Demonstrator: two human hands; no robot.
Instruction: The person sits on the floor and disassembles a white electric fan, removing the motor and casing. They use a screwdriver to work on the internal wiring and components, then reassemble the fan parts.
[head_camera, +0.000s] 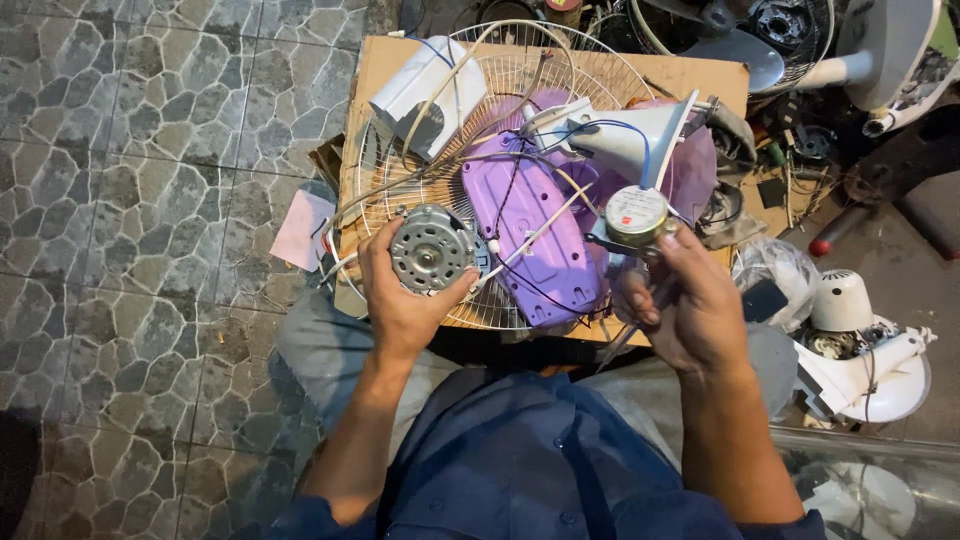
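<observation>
Left hand: clamped on the fan motor, over the wire fan guard. Right hand: closed on the small round motor. Purple housing lies between. Step, judged: dismantling, wires attached; next move needs freeing leads.

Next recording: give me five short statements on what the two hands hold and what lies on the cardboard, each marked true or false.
1. The left hand grips a round metal fan motor. True.
2. The right hand is empty. False: it holds a small round silver motor at its fingertips.
3. A purple plastic cover lies on the wire fan guard. True.
4. The wire fan guard rests straight on the stone floor. False: it lies on a sheet of cardboard.
5. White wires run from the fan motor across the purple cover. True.
</observation>
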